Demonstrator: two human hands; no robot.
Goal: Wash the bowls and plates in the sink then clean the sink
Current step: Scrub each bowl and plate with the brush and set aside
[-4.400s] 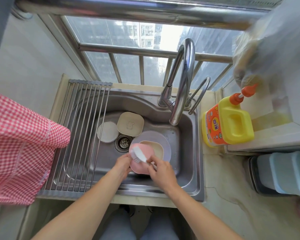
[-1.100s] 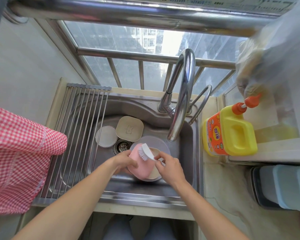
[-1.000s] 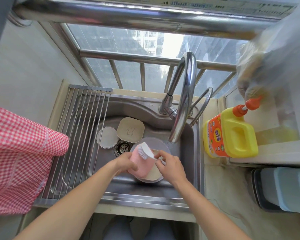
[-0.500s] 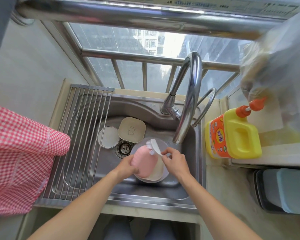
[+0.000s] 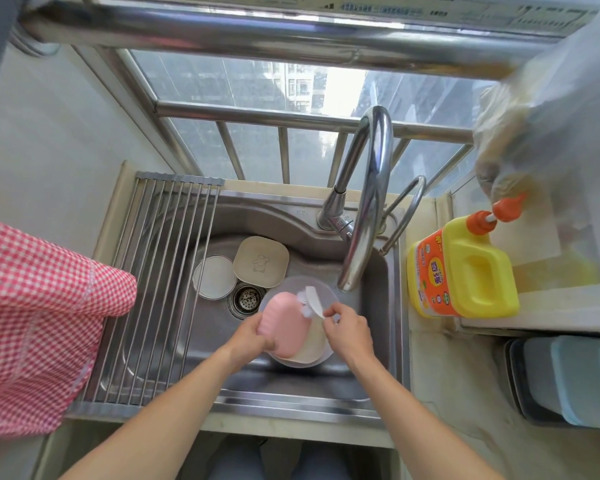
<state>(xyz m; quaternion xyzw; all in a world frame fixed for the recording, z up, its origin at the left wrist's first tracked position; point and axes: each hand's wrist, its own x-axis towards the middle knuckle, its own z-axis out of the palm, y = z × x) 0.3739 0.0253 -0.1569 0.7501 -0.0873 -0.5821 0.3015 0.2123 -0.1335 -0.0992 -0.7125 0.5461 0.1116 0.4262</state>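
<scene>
Pink bowl [image 5: 284, 325] tilted on edge over the middle of the sink [image 5: 378, 375], underside turned up so the brush [image 5: 310, 301] can reach its back and far rim. Gripped at its near-left edge by the left hand [image 5: 248, 337], fingers curled round the rim to steady it. Brush handle pinched by the right hand [image 5: 347, 329], bristles touching the bowl's far end. Held above a cream dish [image 5: 314, 346] and a clear round plate [image 5: 326, 289], probably so drips fall onto dishes waiting their turn. Unwashed pieces parked at the back of the basin, beside the drain [image 5: 246, 298]: a beige square plate [image 5: 261, 260] with a small embossed bear-like figure, and a white round plate [image 5: 214, 277] just left of it. Tap spout [image 5: 361, 244] ending above the stack; no running water to be seen. Roll-up rack [image 5: 156, 289] laid over the sink's left part, likely for draining. Yellow detergent jug [image 5: 471, 268] standing on the counter to the right, within reach; orange label carrying writing too small to read. Faint stamp on the sink's back rim, unreadable.
</scene>
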